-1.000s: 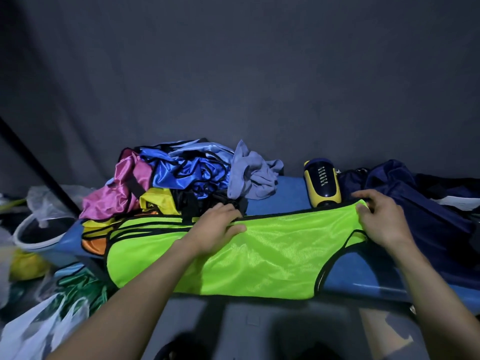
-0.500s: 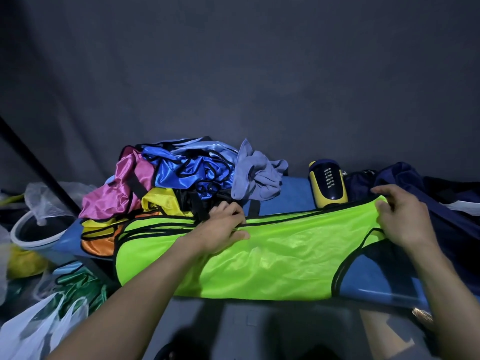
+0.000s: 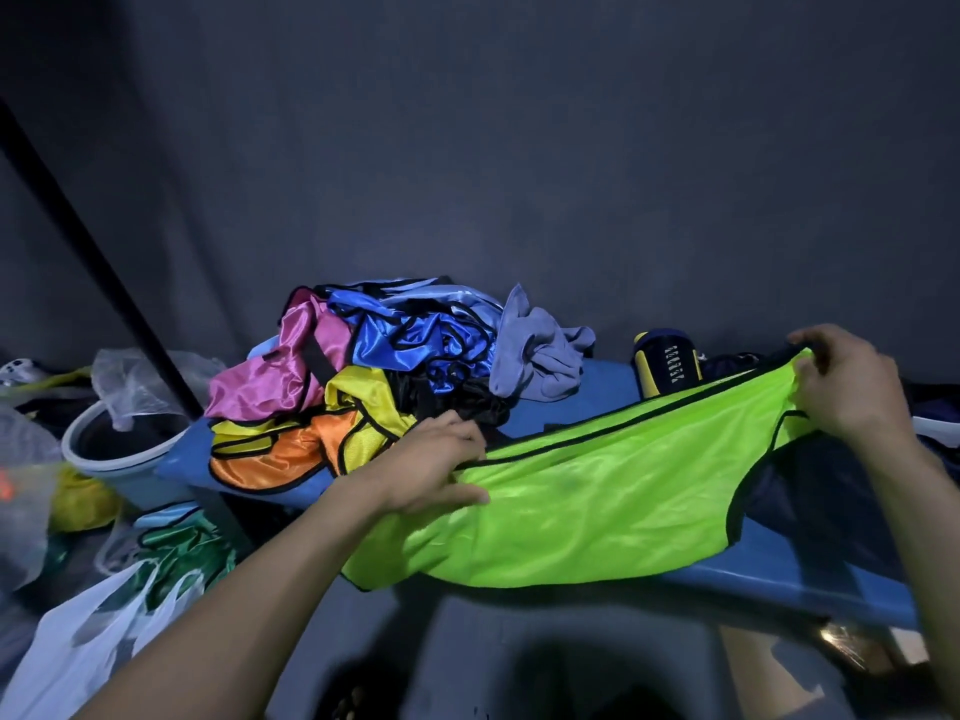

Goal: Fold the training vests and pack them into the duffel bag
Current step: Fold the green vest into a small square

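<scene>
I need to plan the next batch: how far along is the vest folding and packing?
No folded vest is visible. Both hands, left hand and right hand, grip the green vest, still unfolded. A heap of vests remains unfolded.

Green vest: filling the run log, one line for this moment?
green vest | left hand grips edge | right hand lifts corner | unfolded

A neon-green mesh vest with black trim (image 3: 582, 506) spans between left hand (image 3: 436, 472) and right hand (image 3: 844, 384). Behind the left hand lies a heap of shiny crumpled vests (image 3: 358, 376); left of the right hand stands a yellow-and-navy bottle (image 3: 667, 363).
</scene>
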`<state>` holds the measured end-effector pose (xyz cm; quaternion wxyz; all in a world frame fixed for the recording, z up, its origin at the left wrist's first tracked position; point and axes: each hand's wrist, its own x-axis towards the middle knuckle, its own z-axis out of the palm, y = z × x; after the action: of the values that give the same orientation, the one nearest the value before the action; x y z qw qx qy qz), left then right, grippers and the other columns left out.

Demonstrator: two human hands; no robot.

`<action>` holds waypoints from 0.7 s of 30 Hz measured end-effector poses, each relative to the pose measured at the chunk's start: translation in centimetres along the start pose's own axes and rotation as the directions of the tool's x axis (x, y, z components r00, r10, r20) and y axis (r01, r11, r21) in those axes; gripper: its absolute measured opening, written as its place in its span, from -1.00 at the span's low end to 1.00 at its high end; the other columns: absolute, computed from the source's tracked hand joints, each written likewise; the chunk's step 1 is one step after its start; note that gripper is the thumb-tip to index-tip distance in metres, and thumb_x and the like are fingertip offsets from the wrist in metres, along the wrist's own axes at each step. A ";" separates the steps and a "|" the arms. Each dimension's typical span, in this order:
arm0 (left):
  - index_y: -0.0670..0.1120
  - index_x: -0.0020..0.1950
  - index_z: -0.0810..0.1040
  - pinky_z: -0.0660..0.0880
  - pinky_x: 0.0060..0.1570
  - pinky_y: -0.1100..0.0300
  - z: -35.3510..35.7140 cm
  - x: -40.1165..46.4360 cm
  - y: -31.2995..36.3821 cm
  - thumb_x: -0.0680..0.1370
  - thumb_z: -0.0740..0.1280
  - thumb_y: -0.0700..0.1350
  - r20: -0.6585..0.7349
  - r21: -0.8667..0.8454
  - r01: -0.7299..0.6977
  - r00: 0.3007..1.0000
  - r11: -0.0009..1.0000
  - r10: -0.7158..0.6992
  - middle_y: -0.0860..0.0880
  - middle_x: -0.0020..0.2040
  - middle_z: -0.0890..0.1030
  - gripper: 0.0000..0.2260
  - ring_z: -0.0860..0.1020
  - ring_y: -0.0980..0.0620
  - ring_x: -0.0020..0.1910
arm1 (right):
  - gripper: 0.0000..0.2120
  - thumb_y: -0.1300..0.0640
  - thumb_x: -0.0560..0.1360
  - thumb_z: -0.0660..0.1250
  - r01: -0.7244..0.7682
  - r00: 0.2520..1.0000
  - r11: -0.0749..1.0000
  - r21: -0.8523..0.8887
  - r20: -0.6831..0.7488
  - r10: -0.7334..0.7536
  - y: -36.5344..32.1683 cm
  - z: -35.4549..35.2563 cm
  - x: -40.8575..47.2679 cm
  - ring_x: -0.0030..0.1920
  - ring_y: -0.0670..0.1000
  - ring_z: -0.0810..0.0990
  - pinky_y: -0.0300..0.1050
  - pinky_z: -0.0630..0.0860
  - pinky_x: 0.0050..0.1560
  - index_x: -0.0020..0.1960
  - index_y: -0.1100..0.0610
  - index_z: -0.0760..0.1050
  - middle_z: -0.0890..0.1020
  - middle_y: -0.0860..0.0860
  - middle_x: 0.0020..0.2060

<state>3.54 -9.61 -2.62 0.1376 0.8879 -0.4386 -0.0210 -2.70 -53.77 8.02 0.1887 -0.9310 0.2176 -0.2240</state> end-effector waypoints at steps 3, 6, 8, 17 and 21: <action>-0.02 0.08 0.57 0.26 0.05 0.16 0.2 -2.2 0.0 0.53 0.33 0.35 -0.031 -0.005 -0.003 1.000 1.000 0.003 0.13 -0.03 0.45 -0.56 0.34 0.10 -0.01 | -0.76 0.24 0.61 0.28 0.019 1.000 1.000 -0.004 -0.015 -0.019 -0.8 -0.7 0.8 0.14 0.31 0.59 0.18 0.50 0.26 0.24 0.10 0.57 0.68 0.20 0.09; 0.03 -0.10 0.49 0.27 0.02 0.15 0.3 -4.3 -0.4 0.51 0.32 0.37 -0.091 0.011 -0.013 0.996 1.000 0.014 0.12 -0.07 0.48 -0.60 0.34 0.09 -0.04 | -0.76 0.25 0.60 0.28 0.046 0.998 0.999 -0.002 -0.037 -0.046 -2.1 -1.3 1.3 0.14 0.32 0.59 0.17 0.50 0.27 0.23 0.09 0.57 0.68 0.20 0.08; 0.06 -0.17 0.40 0.34 0.02 0.12 0.1 -5.5 -0.6 0.52 0.37 0.31 -0.094 -0.030 0.003 0.996 1.000 -0.005 0.12 -0.05 0.48 -0.64 0.36 0.08 -0.04 | -0.77 0.25 0.60 0.27 0.061 0.997 0.998 0.002 -0.053 -0.061 -2.8 -1.5 1.5 0.13 0.32 0.59 0.19 0.51 0.26 0.22 0.10 0.57 0.68 0.22 0.05; -0.04 -0.06 0.54 0.34 -0.22 0.23 -0.8 -9.6 -2.6 0.52 0.47 0.00 -0.105 -0.215 0.137 0.981 0.967 -0.162 0.07 -0.19 0.55 -0.83 0.46 0.14 -0.23 | -0.79 0.23 0.61 0.29 0.075 0.994 0.997 0.029 -0.082 -0.073 -4.1 -2.0 1.1 0.16 0.31 0.60 0.16 0.49 0.24 0.22 0.12 0.56 0.68 0.23 0.08; 0.03 -0.09 0.49 0.33 -0.23 0.20 -0.7 -10.7 -3.5 0.54 0.48 -0.02 -0.094 -0.274 0.189 0.970 0.943 -0.222 0.04 -0.22 0.54 -0.83 0.47 0.10 -0.23 | -0.78 0.24 0.61 0.29 0.076 0.994 0.997 0.026 -0.079 -0.073 -4.2 -1.8 0.6 0.17 0.31 0.59 0.13 0.48 0.24 0.24 0.14 0.56 0.67 0.25 0.08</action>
<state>-0.24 0.99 -3.74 0.2781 0.9023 -0.3271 -0.0382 -1.77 -50.98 11.57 0.1849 -0.9262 0.1867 -0.2704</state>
